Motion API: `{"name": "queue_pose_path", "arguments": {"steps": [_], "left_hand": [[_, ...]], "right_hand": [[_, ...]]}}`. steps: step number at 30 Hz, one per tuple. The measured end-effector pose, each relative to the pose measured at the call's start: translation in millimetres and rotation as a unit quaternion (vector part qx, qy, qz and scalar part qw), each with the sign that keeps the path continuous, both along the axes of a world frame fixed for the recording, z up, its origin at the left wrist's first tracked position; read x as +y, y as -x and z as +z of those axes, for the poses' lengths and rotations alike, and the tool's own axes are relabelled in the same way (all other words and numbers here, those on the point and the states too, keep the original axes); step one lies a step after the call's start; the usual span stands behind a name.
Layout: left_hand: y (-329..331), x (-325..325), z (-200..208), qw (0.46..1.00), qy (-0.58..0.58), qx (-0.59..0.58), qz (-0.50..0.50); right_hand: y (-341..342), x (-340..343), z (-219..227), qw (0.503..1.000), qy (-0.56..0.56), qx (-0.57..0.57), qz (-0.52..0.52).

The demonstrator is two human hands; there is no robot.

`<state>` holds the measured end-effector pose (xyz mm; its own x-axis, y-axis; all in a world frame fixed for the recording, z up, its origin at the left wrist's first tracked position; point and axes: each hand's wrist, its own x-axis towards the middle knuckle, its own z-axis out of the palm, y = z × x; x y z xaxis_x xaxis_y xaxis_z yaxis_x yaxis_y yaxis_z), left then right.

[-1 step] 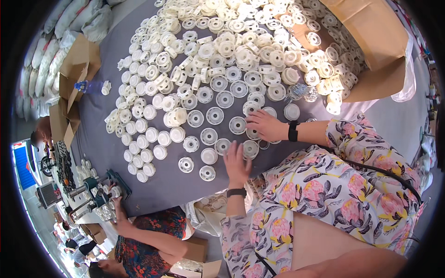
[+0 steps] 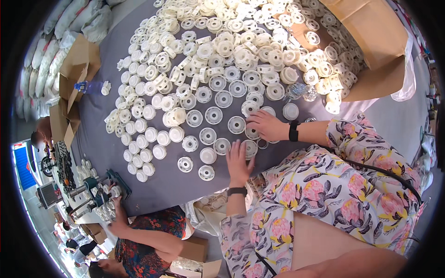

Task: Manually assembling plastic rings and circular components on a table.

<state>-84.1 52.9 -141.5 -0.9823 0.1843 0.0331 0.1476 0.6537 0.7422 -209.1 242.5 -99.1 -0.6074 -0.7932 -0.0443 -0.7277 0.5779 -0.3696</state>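
Note:
My left hand (image 2: 238,166) is at the near side of the grey-covered table, fingers stretched out and apart. Its fingertips rest at the edge of a white plastic wheel-shaped part (image 2: 222,146), and its thumb side is close to another white round part (image 2: 250,149). My right hand (image 2: 267,126) lies palm down, fingers forward, over a round white part (image 2: 252,133) that it partly covers. A white part with a dark-centred hub (image 2: 236,125) lies just left of its fingertips. Neither hand visibly lifts anything.
A large heap of cream round parts (image 2: 222,48) fills the far table, spilling from a cardboard box (image 2: 384,83). Smooth white caps (image 2: 159,152) stand at left. Small metal pieces in clear wrap (image 2: 301,92) lie right. A co-worker's arm (image 2: 148,238) works at a green bench machine (image 2: 113,183).
My left hand has shifted slightly right and its fingers show more sharply. The right hand stays nearly in place. At lower left, the co-worker's hand has moved a little left.

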Motion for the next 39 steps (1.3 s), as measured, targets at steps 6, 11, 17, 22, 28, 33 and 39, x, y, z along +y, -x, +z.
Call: {"name": "queue_pose_path", "arguments": {"steps": [6,11,17,22,28,33,39], "left_hand": [[-18,15,-1,0.986,0.017,0.007,0.167],[-77,25,-31,0.922,0.028,-0.032,0.384],[-86,37,-41,0.906,0.084,-0.022,0.415],[-59,50,-16,0.952,0.087,0.023,0.292],[-53,48,-52,0.978,0.106,0.002,0.179],[-36,40,-24,0.977,-0.110,0.042,0.180],[-30,18,-47,0.991,-0.001,0.097,0.095]], "right_hand": [[-27,29,8,0.998,0.006,-0.031,0.059],[-41,19,-25,0.993,-0.026,0.039,0.104],[-35,-2,-7,0.995,0.081,0.005,0.055],[-53,-27,-27,0.990,0.088,0.066,0.087],[-61,-15,-49,0.985,0.154,-0.079,0.005],[-64,-21,-32,0.978,0.111,-0.172,-0.045],[-57,-3,-21,0.934,0.184,-0.246,-0.185]]}}
